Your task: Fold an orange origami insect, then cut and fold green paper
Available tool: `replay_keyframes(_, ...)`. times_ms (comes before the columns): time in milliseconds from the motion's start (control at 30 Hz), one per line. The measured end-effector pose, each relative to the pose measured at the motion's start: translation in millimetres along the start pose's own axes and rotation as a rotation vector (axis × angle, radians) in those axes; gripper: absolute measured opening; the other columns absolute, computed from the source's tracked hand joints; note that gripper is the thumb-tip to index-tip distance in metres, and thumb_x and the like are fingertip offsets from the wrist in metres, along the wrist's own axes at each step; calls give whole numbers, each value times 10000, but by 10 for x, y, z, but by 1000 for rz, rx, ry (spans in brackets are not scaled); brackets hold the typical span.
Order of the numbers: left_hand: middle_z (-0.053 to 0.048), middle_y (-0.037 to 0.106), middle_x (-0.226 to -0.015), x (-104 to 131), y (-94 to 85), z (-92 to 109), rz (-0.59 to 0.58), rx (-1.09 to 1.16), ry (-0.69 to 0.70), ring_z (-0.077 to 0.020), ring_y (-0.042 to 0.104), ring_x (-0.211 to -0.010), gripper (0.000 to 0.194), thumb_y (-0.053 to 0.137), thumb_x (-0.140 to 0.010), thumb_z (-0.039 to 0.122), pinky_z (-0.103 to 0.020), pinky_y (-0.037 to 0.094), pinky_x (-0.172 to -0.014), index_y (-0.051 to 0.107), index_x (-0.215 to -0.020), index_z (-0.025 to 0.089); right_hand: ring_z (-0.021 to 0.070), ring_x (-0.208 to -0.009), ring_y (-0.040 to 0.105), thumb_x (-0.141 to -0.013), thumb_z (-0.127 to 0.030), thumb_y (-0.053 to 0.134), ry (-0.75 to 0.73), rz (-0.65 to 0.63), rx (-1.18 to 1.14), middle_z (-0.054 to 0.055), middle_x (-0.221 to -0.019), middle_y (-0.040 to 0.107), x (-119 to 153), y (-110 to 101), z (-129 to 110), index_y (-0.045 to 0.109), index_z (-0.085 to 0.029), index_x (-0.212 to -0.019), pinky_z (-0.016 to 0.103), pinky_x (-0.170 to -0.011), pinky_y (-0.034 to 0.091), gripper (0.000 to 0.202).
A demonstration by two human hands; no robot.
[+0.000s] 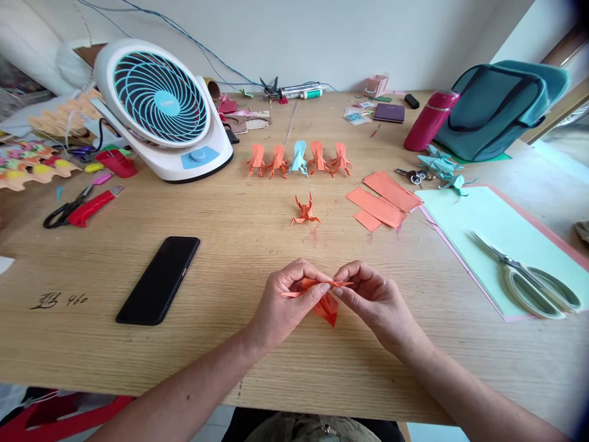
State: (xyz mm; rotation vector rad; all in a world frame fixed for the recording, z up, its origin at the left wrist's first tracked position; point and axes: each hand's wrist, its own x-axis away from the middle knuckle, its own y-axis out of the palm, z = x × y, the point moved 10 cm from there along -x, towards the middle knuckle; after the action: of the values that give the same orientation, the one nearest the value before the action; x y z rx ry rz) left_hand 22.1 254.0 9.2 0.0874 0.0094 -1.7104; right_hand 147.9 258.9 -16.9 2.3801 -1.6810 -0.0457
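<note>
Now both hands (284, 301) (380, 302) pinch the folded orange paper (327, 310), long axis crosswise, slim tip (345, 284) pointing right.

Left hand (294, 291) and right hand (368, 298) pinch a folded orange paper (327, 310) above the wooden table (221, 282).

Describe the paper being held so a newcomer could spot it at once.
On the wooden table, start at the white fan and move right and toward the person, to the left hand and right hand. Between them is the orange paper, folded, with a pointed end toward the person. Unlike the orange strips and the row of figures farther back, it alone is held.
</note>
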Motion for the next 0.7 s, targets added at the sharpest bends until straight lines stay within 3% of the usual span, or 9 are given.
replay_keyframes(300,-5,632,-697,11,23,-166,-55,26,-152,-107,560,-621,182,727,-822,327,-220,450,-588,691,-804,150,186,-768,566,-917,-300,668,-314,30,320,22,-809,609,115,-8,-259,633,-257,-863,345,-742,474,78)
replay_keyframes(467,21,563,-640,3,18,-183,-79,41,-166,-91,473,-562,249,722,-830,399,-224,389,-556,673,-784,159,197,-792,588,-943,-285,633,-325,-15,385,38,-836,636,105,3,-289,658,-257,-872,360,-756,476,80)
replay_keyframes(700,24,546,-642,1,47,-237,-125,67,-193,-87,461,-585,236,714,-843,377,-222,373,-581,659,-792,153,181,-787,591,-936,-313,654,-240,-23,318,28,-831,629,82,-34,-234,654,-244,-886,330,-746,484,84)
